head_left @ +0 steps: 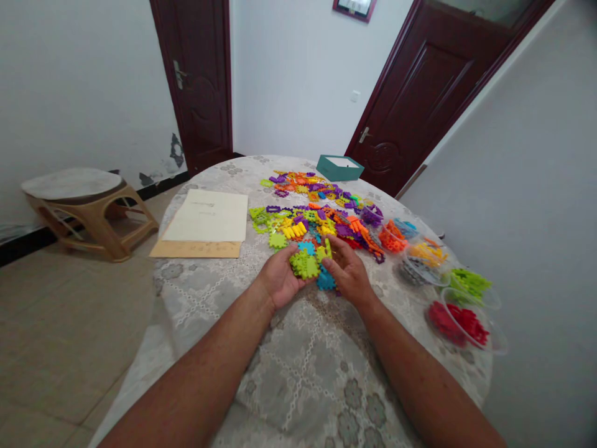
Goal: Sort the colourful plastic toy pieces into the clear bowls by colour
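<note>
My left hand is closed around several lime-green toothed gear pieces, which rest against its palm and fingers. My right hand pinches a thin lime-green plastic piece between thumb and fingers, right beside the gears. Below and between the hands shows a blue gear piece; whether it is held or lies on the table I cannot tell. Just beyond my fingers spreads a heap of coloured plastic building pieces, with yellow pegs and a loose lime-green gear at its near edge.
Clear tubs of sorted pieces line the table's right side: orange, yellow, green and red. Paper sheets lie at left on a brown folder. A teal box stands at the back, a stool off left.
</note>
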Available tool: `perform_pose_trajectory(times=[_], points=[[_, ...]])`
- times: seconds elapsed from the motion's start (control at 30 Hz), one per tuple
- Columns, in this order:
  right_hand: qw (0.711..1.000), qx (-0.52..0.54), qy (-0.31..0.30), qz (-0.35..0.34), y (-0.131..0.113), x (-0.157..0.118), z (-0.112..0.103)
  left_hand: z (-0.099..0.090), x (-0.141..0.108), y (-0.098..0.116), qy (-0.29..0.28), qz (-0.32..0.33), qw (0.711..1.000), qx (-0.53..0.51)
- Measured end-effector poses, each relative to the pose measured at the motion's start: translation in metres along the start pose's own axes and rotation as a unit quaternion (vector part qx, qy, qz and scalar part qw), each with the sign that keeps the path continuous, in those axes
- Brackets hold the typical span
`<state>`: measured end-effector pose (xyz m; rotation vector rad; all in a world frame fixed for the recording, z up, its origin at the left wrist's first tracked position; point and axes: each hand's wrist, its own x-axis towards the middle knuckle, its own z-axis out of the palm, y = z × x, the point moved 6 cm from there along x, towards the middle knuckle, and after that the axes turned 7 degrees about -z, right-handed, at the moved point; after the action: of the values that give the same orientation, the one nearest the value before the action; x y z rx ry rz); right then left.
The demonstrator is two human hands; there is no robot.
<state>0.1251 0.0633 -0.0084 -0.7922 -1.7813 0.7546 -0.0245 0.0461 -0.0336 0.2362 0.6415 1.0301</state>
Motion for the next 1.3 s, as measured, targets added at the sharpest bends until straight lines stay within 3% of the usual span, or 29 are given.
perform_pose_trajectory(times=[0.17,0.27,0.4,0.5,0.57,0.67,0.73,0.97,1.07,1.13,1.23,1.3], points=[[0.969,-0.195,-0.098,-0.116,-0.022,-0.008,0.021,0.008,-0.004,0.001,-0.02,0.024,0.999,0.026],[0.958,-0.214,-0.132,-0.138,-0.02,-0.007,0.037,0.006,-0.003,0.002,0.002,0.038,0.995,0.089],[0.956,-0.205,-0.154,-0.144,-0.014,-0.002,0.037,0.0,0.005,0.009,0.029,0.041,0.988,0.144],[0.975,-0.182,-0.082,-0.095,-0.015,0.0,0.023,-0.003,0.005,0.016,0.041,0.066,0.982,0.17],[0.989,-0.141,-0.028,-0.026,-0.011,0.001,0.015,-0.001,0.003,0.017,0.024,0.08,0.977,0.195],[0.993,-0.029,-0.009,0.118,0.008,0.001,0.016,0.004,-0.001,0.017,0.013,0.102,0.971,0.218],[0.983,0.046,0.001,0.176,0.02,0.001,0.019,0.007,-0.002,0.016,0.016,0.109,0.968,0.226],[0.965,0.21,-0.021,0.154,0.023,0.005,0.019,0.015,-0.008,0.007,0.01,0.097,0.955,0.281],[0.973,0.185,-0.01,0.141,0.008,0.009,-0.001,0.019,-0.011,0.005,-0.006,0.097,0.947,0.307],[0.981,0.145,0.015,0.131,-0.005,0.008,-0.026,0.021,-0.013,0.007,-0.011,0.099,0.942,0.32],[0.991,0.04,0.069,0.105,-0.022,0.002,-0.085,0.025,-0.015,0.011,-0.001,0.104,0.936,0.337],[0.986,-0.059,0.129,0.087,-0.029,-0.007,-0.139,0.025,-0.017,0.015,0.026,0.112,0.93,0.35]])
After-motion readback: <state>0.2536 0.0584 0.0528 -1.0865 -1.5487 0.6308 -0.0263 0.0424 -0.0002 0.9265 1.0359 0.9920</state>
